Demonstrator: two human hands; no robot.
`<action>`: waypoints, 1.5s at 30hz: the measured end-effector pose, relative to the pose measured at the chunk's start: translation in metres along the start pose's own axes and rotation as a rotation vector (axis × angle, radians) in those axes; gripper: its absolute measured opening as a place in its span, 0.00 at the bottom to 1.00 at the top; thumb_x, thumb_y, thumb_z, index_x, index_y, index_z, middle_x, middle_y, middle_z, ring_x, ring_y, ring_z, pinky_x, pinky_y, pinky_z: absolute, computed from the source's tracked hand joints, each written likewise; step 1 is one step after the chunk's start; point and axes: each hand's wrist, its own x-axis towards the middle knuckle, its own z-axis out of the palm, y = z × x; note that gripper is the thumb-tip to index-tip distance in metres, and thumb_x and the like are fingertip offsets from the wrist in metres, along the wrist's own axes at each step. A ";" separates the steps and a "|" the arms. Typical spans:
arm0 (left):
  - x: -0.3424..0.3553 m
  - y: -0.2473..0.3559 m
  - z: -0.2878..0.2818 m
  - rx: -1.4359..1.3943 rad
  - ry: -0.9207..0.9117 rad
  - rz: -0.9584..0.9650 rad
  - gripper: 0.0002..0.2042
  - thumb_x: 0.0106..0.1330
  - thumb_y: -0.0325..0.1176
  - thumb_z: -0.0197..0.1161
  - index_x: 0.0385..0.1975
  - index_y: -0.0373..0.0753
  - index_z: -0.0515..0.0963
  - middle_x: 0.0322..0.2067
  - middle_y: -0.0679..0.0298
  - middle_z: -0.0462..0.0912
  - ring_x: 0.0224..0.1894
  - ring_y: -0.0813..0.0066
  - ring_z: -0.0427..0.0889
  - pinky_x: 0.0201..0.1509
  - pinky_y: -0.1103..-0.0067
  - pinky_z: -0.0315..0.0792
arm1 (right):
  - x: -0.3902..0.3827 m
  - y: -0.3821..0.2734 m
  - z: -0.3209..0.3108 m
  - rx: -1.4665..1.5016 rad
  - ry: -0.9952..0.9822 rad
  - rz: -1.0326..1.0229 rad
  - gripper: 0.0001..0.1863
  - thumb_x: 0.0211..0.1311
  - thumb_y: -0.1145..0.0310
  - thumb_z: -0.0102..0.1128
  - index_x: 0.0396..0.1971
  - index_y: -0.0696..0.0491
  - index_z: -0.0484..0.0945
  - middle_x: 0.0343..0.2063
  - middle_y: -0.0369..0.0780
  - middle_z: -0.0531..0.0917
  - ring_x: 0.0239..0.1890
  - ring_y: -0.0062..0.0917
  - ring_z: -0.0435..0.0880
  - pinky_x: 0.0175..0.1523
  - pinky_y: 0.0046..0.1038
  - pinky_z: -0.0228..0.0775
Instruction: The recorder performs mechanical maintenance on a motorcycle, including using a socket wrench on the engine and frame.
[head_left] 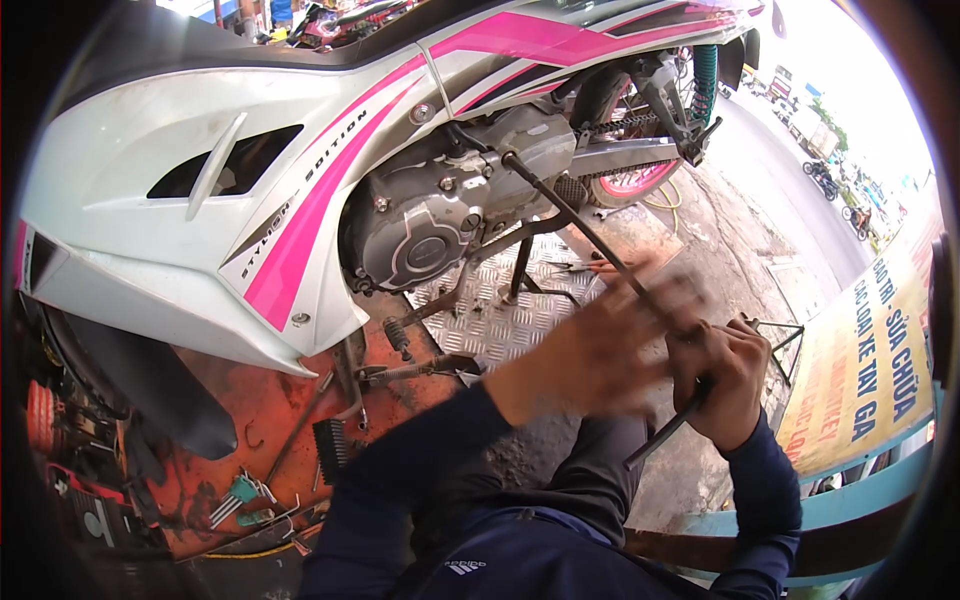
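A long dark T-handle wrench (585, 228) runs from the grey engine cover (415, 215) of a white and pink motorcycle (130, 140) down to my hands. Its far end meets the upper right part of that cover; whether it sits on a bolt I cannot make out. My right hand (725, 375) is closed around the handle end, and a dark bar sticks out below it. My left hand (600, 345) lies across the shaft beside the right one. Motion blurs its fingers, so their grip cannot be read.
Under the engine lies a patterned metal plate (490, 310), with pliers (585, 266) near its right edge. Hex keys (238, 500) and a black brush (330, 450) rest on the orange floor sheet (200, 480). A yellow sign (860, 370) stands at right, beside the road.
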 end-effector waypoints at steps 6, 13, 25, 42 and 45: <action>0.039 0.032 0.006 -0.460 0.368 -0.097 0.22 0.46 0.44 0.60 0.40 0.37 0.76 0.42 0.57 0.78 0.43 0.60 0.79 0.48 0.65 0.71 | -0.022 0.004 0.037 -0.039 0.307 0.036 0.18 0.44 0.61 0.63 0.37 0.52 0.76 0.35 0.39 0.79 0.38 0.37 0.77 0.46 0.39 0.63; 0.048 0.034 0.007 -0.473 0.243 -0.184 0.18 0.45 0.42 0.59 0.30 0.34 0.78 0.33 0.57 0.80 0.34 0.60 0.80 0.34 0.70 0.73 | -0.032 0.009 0.047 0.380 0.241 0.228 0.13 0.49 0.63 0.60 0.34 0.53 0.75 0.33 0.43 0.78 0.38 0.37 0.78 0.43 0.37 0.66; 0.001 0.029 -0.037 -0.189 0.191 -0.206 0.26 0.50 0.58 0.61 0.31 0.37 0.79 0.40 0.55 0.80 0.44 0.52 0.78 0.47 0.65 0.71 | -0.027 0.004 0.058 0.368 0.395 0.250 0.08 0.53 0.74 0.57 0.33 0.61 0.79 0.23 0.47 0.79 0.27 0.33 0.79 0.33 0.32 0.67; -0.096 -0.031 -0.050 -0.011 1.130 -0.498 0.19 0.63 0.34 0.47 0.09 0.39 0.56 0.09 0.66 0.56 0.12 0.76 0.56 0.18 0.78 0.52 | -0.352 0.155 0.356 -0.008 0.073 1.343 0.11 0.62 0.67 0.53 0.33 0.60 0.76 0.25 0.48 0.80 0.29 0.38 0.80 0.35 0.37 0.69; -0.136 -0.019 -0.035 0.062 1.036 -0.603 0.17 0.62 0.34 0.47 0.11 0.38 0.57 0.11 0.64 0.59 0.14 0.74 0.59 0.21 0.77 0.56 | -0.373 0.155 0.376 -0.098 -0.306 1.445 0.13 0.59 0.67 0.55 0.41 0.58 0.76 0.36 0.51 0.82 0.43 0.45 0.81 0.46 0.41 0.72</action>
